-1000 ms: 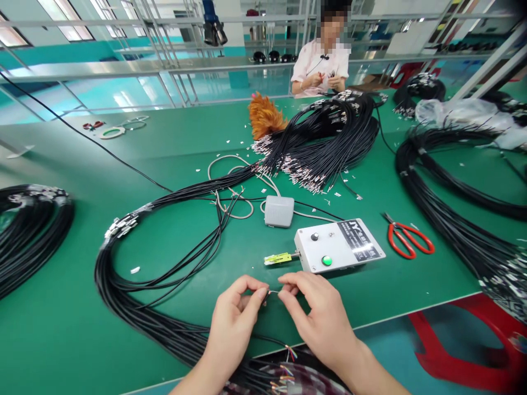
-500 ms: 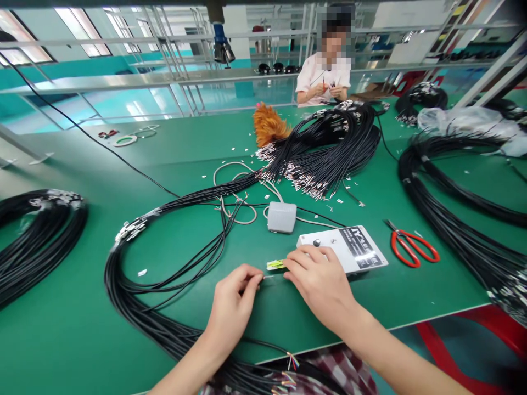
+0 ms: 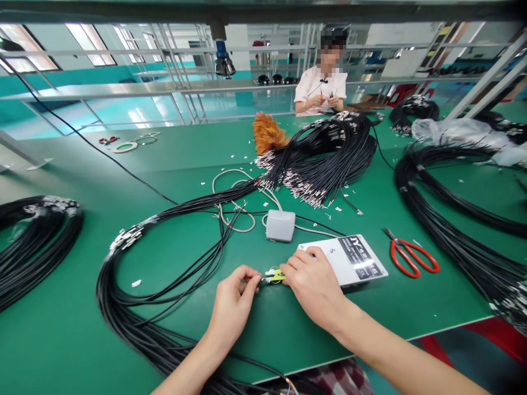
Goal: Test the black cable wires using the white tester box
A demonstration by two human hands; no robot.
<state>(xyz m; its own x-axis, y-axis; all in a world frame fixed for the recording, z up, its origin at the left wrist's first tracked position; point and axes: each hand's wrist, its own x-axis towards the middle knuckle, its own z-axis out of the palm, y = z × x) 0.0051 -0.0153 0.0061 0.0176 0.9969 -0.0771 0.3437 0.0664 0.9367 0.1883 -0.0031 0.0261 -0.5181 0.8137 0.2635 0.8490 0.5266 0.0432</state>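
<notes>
A: How is your left hand (image 3: 233,299)?

B: I have it in a narrow pinch, thumb against forefinger, on a thin wire end (image 3: 261,281). That sits left of the white box (image 3: 335,260).

A: And your right hand (image 3: 310,280)?

B: Its fingers are closed on the yellow-green clip (image 3: 276,274) at the box's left end, and it hides the box's near left corner. I can't tell how hard they squeeze, or whether the wire touches the clip.

A: What's around the box?

B: Behind it, to the left, I see a grey pedal (image 3: 280,225). Just beside its right end lie red-handled pliers (image 3: 397,258). Well to its left, a black cable bundle (image 3: 107,285) curves across the green table (image 3: 181,255). Far behind it, a co-worker (image 3: 307,90) sits in a pale shirt.
</notes>
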